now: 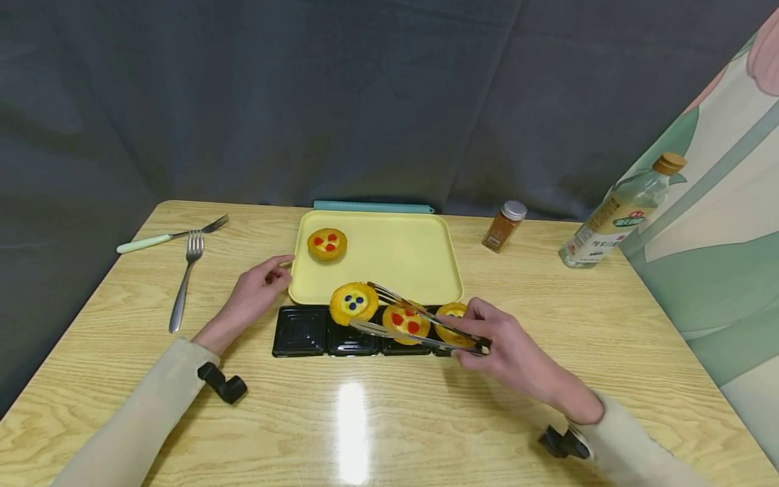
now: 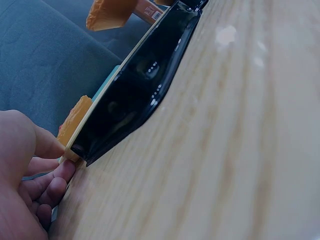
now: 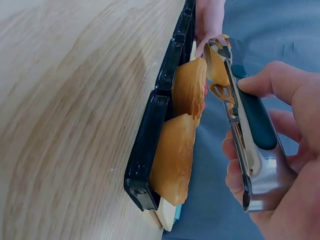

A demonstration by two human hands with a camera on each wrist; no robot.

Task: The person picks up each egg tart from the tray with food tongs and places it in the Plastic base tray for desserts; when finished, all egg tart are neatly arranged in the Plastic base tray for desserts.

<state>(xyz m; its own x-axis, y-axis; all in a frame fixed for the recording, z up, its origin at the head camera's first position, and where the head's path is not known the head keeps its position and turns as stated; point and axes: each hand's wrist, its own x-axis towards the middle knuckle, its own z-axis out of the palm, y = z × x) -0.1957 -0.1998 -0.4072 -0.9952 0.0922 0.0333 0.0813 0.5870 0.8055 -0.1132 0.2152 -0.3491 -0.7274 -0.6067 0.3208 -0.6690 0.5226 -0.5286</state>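
Observation:
My right hand (image 1: 508, 345) grips metal tongs (image 3: 257, 120) with dark green handle pads. Between the tongs' tips is an egg tart (image 1: 353, 303) with dark blue berries on top, held above a black compartment tray (image 1: 300, 331). A red-topped tart (image 1: 404, 323) and another tart (image 1: 452, 312) sit in the tray's right compartments, partly hidden by tongs and hand. My left hand (image 1: 260, 287) pinches the left edge of a pale yellow tray (image 1: 395, 253) between thumb and fingers. One red-topped tart (image 1: 327, 245) lies at that tray's left.
Two forks lie at the left: one green-handled fork (image 1: 152, 243) and one metal fork (image 1: 184, 291). A teal bar (image 1: 372, 207) runs behind the yellow tray. A spice jar (image 1: 505, 226) and a clear bottle (image 1: 617, 216) stand at the back right. A dark cloth hangs behind.

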